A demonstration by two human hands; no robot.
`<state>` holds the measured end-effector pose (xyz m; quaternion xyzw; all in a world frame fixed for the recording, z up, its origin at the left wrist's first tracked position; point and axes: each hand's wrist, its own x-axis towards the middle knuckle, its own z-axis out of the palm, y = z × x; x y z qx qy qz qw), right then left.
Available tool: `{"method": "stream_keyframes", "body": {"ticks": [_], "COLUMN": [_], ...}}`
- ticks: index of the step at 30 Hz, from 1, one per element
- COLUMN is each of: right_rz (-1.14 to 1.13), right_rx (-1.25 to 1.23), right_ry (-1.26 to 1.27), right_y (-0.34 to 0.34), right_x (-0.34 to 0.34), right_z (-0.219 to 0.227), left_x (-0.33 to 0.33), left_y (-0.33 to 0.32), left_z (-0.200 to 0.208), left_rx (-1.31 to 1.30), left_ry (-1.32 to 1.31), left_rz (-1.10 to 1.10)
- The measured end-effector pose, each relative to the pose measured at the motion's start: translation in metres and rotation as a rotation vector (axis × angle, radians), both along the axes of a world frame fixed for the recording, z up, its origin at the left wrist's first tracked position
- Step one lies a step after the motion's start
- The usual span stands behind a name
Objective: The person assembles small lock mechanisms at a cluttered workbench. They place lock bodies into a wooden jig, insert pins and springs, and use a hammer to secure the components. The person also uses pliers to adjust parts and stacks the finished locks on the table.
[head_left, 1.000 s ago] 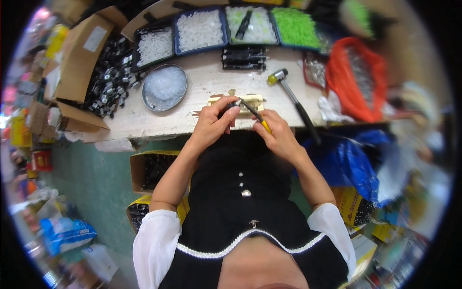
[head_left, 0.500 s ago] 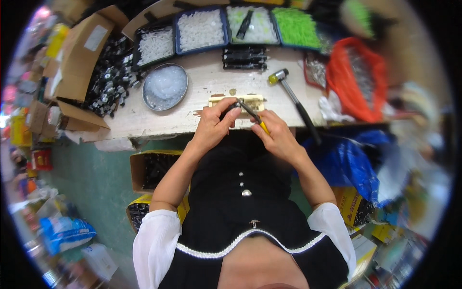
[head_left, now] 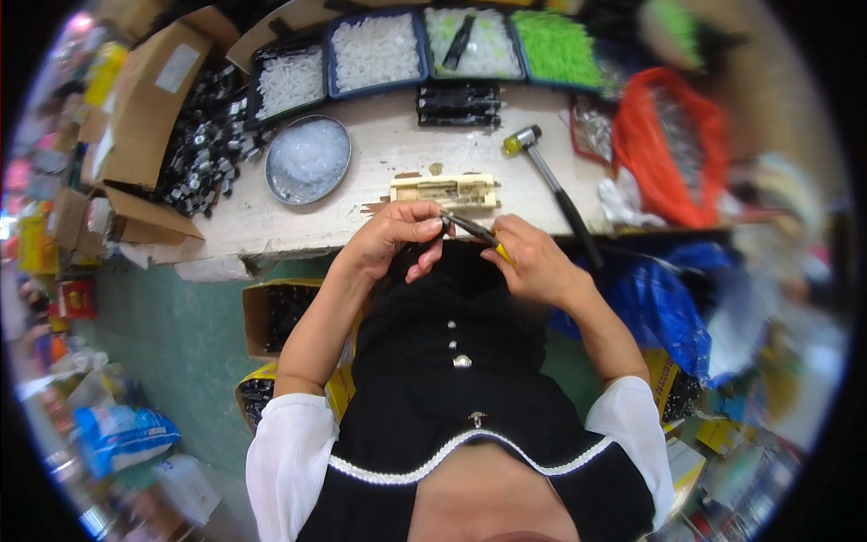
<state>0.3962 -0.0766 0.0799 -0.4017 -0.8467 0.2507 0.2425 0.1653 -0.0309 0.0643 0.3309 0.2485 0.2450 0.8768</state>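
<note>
My right hand [head_left: 535, 262] is closed round the yellow handle of a hand tool [head_left: 471, 226] with a dark, slim metal end; whether it is pliers or a screwdriver is unclear. Its tip points left and meets the fingertips of my left hand [head_left: 397, 237]. Those fingers are pinched on a small dark piece [head_left: 445, 222], mostly hidden by the thumb and fingers. Both hands are just in front of the table's near edge. Beyond them a cream-coloured fixture block [head_left: 444, 191] with a long slot lies on the table.
A mallet [head_left: 553, 185] lies right of the fixture, its handle overhanging the edge. A round metal dish [head_left: 309, 161] of clear bits sits left. Trays of white pieces [head_left: 375, 52] and green pieces [head_left: 555, 51] line the back. An orange-red bag [head_left: 632, 149] stands right, a cardboard box [head_left: 149, 108] left.
Both hands have come down toward me, off the fixture and past the table edge, so the fixture shows more fully. The tool's tip still meets my left fingertips.
</note>
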Motion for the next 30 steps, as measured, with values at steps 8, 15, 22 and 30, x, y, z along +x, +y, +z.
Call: {"method": "stream_keyframes", "body": {"ticks": [8, 15, 22, 30], "right_rz": [-0.053, -0.035, -0.058, -0.019], "right_rx": [-0.076, -0.161, -0.106, -0.121], "right_ry": [0.002, 0.059, 0.103, 0.062], "right_y": [0.0, 0.002, 0.0, 0.002], "right_x": [-0.005, -0.004, -0.006, -0.014], "right_z": [-0.012, -0.014, -0.021, -0.019], "left_x": [0.004, 0.0, 0.002, -0.016], "left_y": [0.001, 0.0, -0.002, -0.017], "left_z": [0.002, -0.02, -0.034, -0.037], "left_rx": [0.101, -0.134, -0.239, -0.115], "left_ry": [0.188, -0.277, -0.492, -0.256], "left_rz": [0.091, -0.03, -0.073, 0.055]}}
